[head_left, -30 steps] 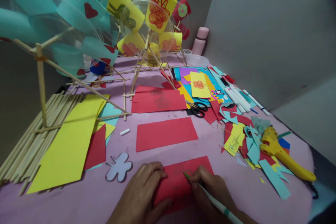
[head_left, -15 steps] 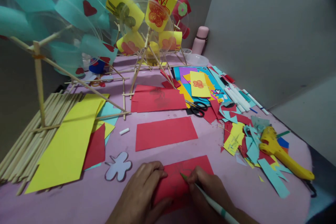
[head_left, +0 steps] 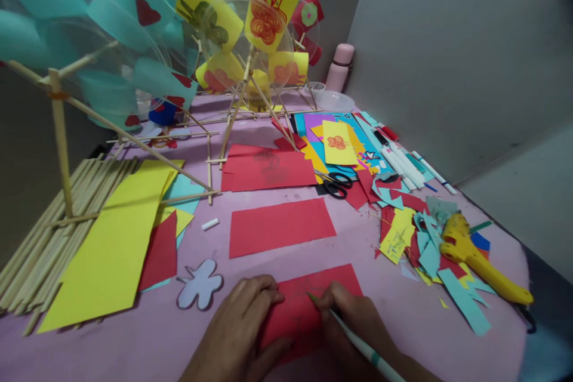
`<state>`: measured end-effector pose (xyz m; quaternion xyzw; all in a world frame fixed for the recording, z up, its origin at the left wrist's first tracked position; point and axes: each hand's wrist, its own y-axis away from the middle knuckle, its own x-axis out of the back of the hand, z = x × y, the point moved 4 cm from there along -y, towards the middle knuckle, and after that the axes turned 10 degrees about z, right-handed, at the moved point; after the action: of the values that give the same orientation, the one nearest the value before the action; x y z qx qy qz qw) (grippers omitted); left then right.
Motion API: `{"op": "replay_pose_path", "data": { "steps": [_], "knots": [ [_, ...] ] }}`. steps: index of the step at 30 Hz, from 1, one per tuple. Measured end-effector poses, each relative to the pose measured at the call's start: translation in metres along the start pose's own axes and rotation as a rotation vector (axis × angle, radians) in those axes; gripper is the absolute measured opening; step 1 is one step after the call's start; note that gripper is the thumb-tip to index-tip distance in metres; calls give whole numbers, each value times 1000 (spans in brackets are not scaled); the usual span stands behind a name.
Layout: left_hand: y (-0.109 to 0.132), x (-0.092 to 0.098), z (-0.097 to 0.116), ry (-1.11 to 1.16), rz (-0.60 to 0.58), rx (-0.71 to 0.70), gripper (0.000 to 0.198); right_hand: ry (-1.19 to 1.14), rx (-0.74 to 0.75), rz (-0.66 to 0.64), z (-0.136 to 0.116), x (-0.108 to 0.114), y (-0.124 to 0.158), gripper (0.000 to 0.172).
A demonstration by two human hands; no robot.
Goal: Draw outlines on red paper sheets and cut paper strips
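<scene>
A red paper strip point(head_left: 290, 322) with faint dark lines lies on the table at the near edge. My left hand point(head_left: 242, 322) rests on its left side, fingers stretched and holding nothing. In my right hand point(head_left: 347, 316) is a white marker point(head_left: 358, 343) with a green tip, which touches the red paper. Left of my left hand lies a pale butterfly-shaped cutout point(head_left: 200, 285). Beyond the hands is a second red strip point(head_left: 282, 228), and behind that more red paper point(head_left: 268, 168) bears a dark drawing.
To the right are paper scraps point(head_left: 430, 250), a yellow glue gun point(head_left: 483, 262) and several markers point(head_left: 403, 167). Black-handled scissors point(head_left: 338, 185) lie mid-table. At left, yellow paper point(head_left: 102, 250) covers wooden sticks point(head_left: 27, 268). Stick-framed wheels with paper cups point(head_left: 268, 18) stand behind, near a pink bottle point(head_left: 340, 68).
The view has shifted very slightly. My right hand and the marker stay at nearly the same spot on the red paper; my left hand has barely moved.
</scene>
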<state>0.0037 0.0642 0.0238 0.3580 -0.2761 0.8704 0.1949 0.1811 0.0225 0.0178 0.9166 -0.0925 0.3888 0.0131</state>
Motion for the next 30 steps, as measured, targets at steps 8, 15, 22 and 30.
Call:
{"op": "replay_pose_path", "data": {
  "steps": [8, 15, 22, 30],
  "knots": [
    [-1, 1, 0, -9, -13, -2, 36, 37, -30, 9, -1, 3, 0, 14],
    [1, -2, 0, -15, -41, -2, 38, -21, -35, 46, 0, 4, -1, 15],
    [2, -2, 0, 17, -23, 38, 38, -32, -29, 48, 1, 2, 0, 12],
    [2, -3, -1, 11, -21, 33, 40, -60, -53, 13, 4, 4, 1, 11]
  ]
}}
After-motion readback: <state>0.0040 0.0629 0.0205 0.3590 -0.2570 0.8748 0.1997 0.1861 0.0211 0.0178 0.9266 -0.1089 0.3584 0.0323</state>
